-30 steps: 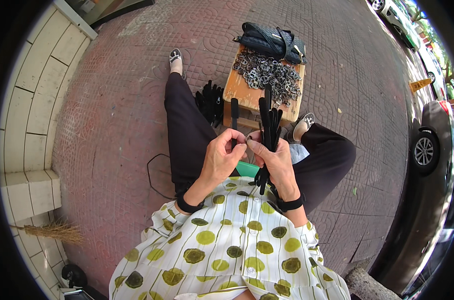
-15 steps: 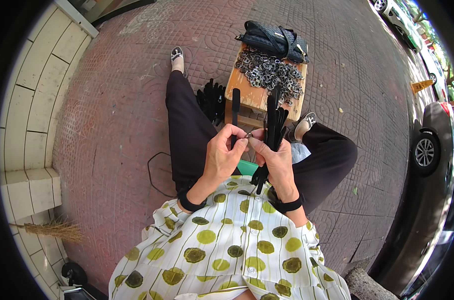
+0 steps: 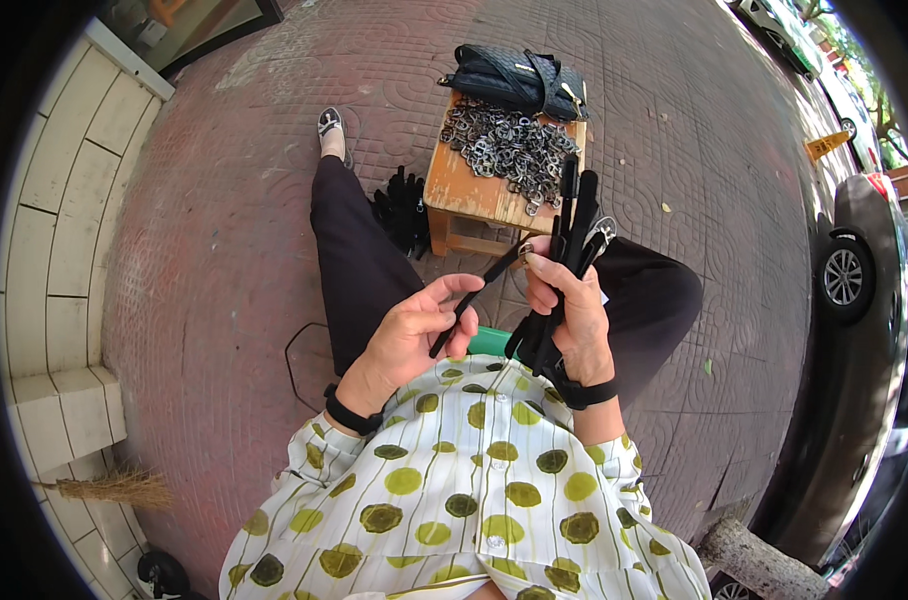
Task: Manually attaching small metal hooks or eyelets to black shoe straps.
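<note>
A single black strap (image 3: 494, 268) slants up from my left hand (image 3: 421, 328), whose thumb and fingers close on its lower part. Its upper end meets a small metal buckle (image 3: 526, 250) pinched by my right hand (image 3: 577, 312); whether it passes through the buckle is too small to tell. Against the palm, the right hand also grips a bundle of black straps (image 3: 577, 225), standing upright. Beyond them, a heap of small metal buckles (image 3: 514, 150) lies on a worn wooden stool (image 3: 464, 190).
A black quilted handbag (image 3: 519, 80) rests at the stool's far edge. More black straps (image 3: 402, 212) hang or lie at its left side. Something green (image 3: 491, 341) shows between my legs. A straw broom (image 3: 124, 488) is by the left wall, and a dark car (image 3: 849, 330) stands at right.
My left hand has drawn back toward me and left, now on the strap's lower part. The single strap has swung from upright to slanting. My right hand has moved slightly right with buckle and bundle.
</note>
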Demonstrator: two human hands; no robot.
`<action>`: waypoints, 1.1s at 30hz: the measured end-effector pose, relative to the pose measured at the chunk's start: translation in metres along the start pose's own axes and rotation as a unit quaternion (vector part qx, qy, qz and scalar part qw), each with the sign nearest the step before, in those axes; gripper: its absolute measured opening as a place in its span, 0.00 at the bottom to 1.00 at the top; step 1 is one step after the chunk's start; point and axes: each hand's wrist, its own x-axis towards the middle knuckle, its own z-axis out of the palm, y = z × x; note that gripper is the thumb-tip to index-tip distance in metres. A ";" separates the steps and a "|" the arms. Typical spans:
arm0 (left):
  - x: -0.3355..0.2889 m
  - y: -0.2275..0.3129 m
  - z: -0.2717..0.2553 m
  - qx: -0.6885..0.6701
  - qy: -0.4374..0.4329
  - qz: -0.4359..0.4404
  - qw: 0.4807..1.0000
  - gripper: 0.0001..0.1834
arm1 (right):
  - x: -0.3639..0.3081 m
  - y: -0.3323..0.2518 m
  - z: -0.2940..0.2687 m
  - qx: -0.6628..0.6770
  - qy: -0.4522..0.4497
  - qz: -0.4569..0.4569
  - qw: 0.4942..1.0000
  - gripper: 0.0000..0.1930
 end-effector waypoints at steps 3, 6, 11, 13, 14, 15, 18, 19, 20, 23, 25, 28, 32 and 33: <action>0.003 -0.003 -0.011 -0.205 -0.098 -0.089 0.970 0.17 | -0.001 0.003 0.004 -0.007 0.001 0.004 1.000 0.14; 0.005 -0.007 -0.020 -0.286 -0.127 -0.120 0.942 0.14 | 0.000 0.004 0.002 0.025 -0.011 0.016 1.000 0.17; 0.005 -0.009 -0.026 -0.333 -0.152 -0.128 0.922 0.12 | 0.002 0.004 -0.008 0.005 -0.057 0.063 0.996 0.18; 0.005 -0.009 -0.028 -0.346 -0.151 -0.120 0.918 0.12 | 0.002 0.004 -0.010 -0.002 -0.054 0.061 0.997 0.18; 0.005 -0.009 -0.028 -0.360 -0.135 -0.106 0.917 0.11 | 0.001 0.003 -0.010 -0.012 -0.062 0.063 0.996 0.19; 0.005 -0.009 -0.029 -0.374 -0.119 -0.092 0.915 0.10 | 0.000 0.003 -0.009 -0.022 -0.071 0.066 0.995 0.19; 0.004 -0.008 -0.028 -0.379 -0.147 -0.107 0.907 0.12 | -0.003 0.004 0.002 -0.036 -0.061 0.093 0.993 0.20; 0.004 -0.008 -0.027 -0.380 -0.147 -0.107 0.907 0.12 | -0.002 0.005 0.002 -0.039 -0.057 0.100 0.993 0.18; 0.004 -0.009 -0.026 -0.378 -0.164 -0.120 0.903 0.12 | -0.002 0.006 0.003 -0.039 -0.059 0.101 0.992 0.18; 0.003 -0.008 -0.020 -0.311 -0.146 -0.109 0.933 0.12 | -0.002 0.008 0.002 -0.047 -0.083 0.109 0.989 0.12; -0.002 -0.006 -0.005 -0.112 -0.013 -0.046 0.993 0.13 | -0.001 0.011 0.000 -0.059 -0.077 0.114 0.989 0.08; 0.003 -0.027 0.001 0.337 0.143 0.201 0.909 0.14 | -0.001 0.016 -0.001 -0.120 -0.060 0.134 0.982 0.07; 0.001 -0.015 0.015 0.366 0.174 0.212 0.889 0.15 | -0.004 0.020 0.007 -0.119 -0.069 0.132 0.982 0.07; 0.002 -0.015 0.010 0.347 0.164 0.218 0.897 0.14 | -0.005 0.017 0.010 -0.116 -0.032 0.115 0.986 0.08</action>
